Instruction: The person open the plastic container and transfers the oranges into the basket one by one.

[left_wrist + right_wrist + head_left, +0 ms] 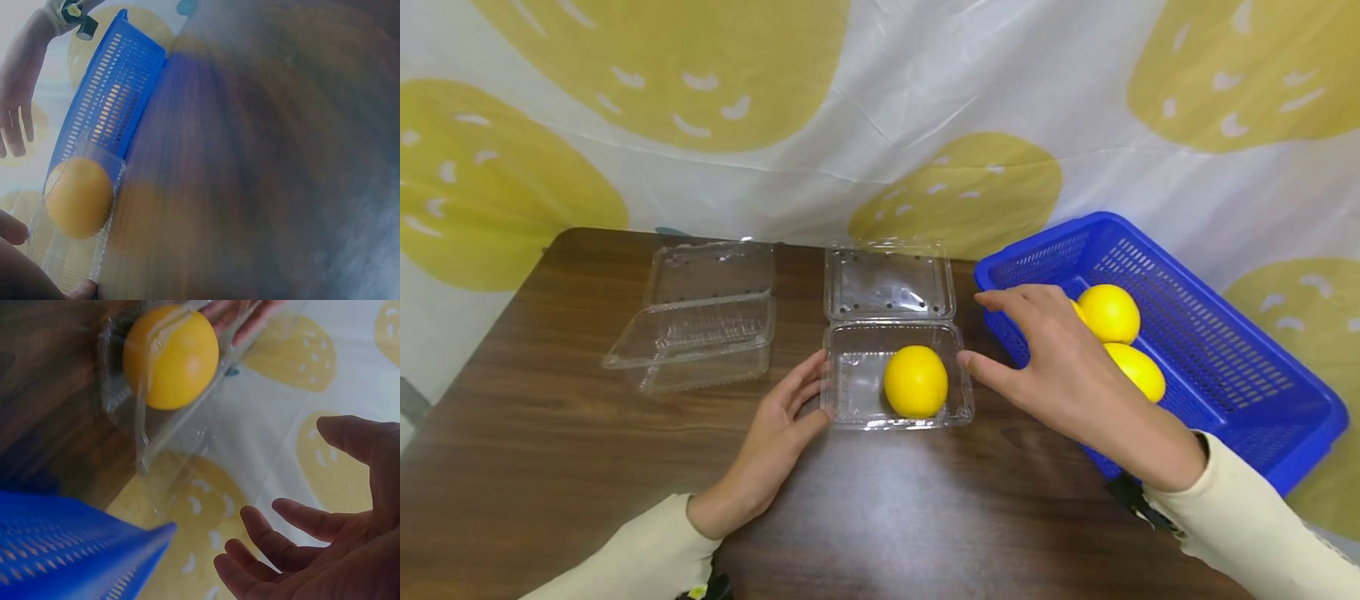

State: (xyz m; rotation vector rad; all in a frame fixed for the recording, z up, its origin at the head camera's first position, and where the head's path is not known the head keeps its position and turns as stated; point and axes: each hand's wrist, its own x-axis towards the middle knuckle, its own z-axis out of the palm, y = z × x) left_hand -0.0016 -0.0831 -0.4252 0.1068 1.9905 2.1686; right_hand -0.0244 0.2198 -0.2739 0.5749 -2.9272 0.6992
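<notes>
A round yellow fruit (916, 382) sits in the right half of a clear plastic clamshell box (857, 392), whose lid (891, 279) is folded back. My left hand (778, 437) rests against the box's left side, fingers along the wall and thumb at the near corner. In the left wrist view, fingertips (84, 289) touch the box's rim. My right hand (1067, 367) hovers between the box and the blue basket (1247, 350), overlapping the basket's near-left rim. Its thumb and fingers are spread with nothing between them, as the right wrist view also shows of the hand (331, 544).
More yellow fruits (1108, 313) lie in the basket, one partly hidden by the right hand. A second clear box (700, 342) stands with its lid back, left on the brown wooden table (587, 467). A white cloth (917, 83) with yellow patterns hangs behind.
</notes>
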